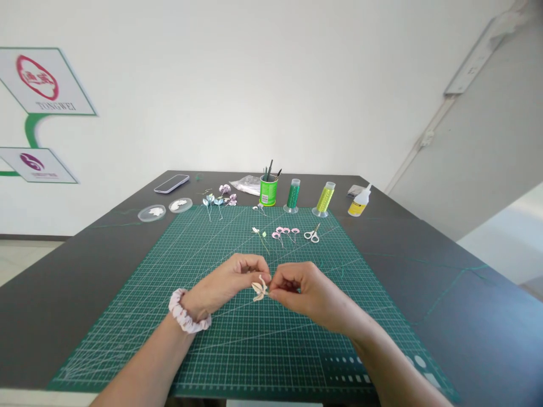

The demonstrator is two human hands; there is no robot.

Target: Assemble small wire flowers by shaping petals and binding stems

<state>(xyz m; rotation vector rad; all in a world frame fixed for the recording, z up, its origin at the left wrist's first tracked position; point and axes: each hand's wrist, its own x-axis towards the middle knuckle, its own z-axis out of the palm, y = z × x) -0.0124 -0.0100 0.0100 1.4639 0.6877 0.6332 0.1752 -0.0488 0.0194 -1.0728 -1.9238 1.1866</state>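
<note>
A small cream-coloured artificial flower [258,289] is held between my two hands, low over the green cutting mat [237,356]. My left hand [244,272], with a pale scrunchie [186,316] at the wrist, pinches it from above with thumb and fingers. From the other side, the closed fingertips of my right hand [299,288] grip at its base, where the stem is mostly hidden. Beyond my hands on the mat lie a white bud on a stem [255,230], several pink flower pieces on wires [286,232] and small white-handled scissors [311,234].
Along the back stand a green can of tools [268,192], a green thread spool [293,195], a yellow-green spool [325,199] and a glue bottle [360,202]. At left are a phone [172,183], two shallow dishes [145,217] with white pieces, and blue and purple flowers [218,201].
</note>
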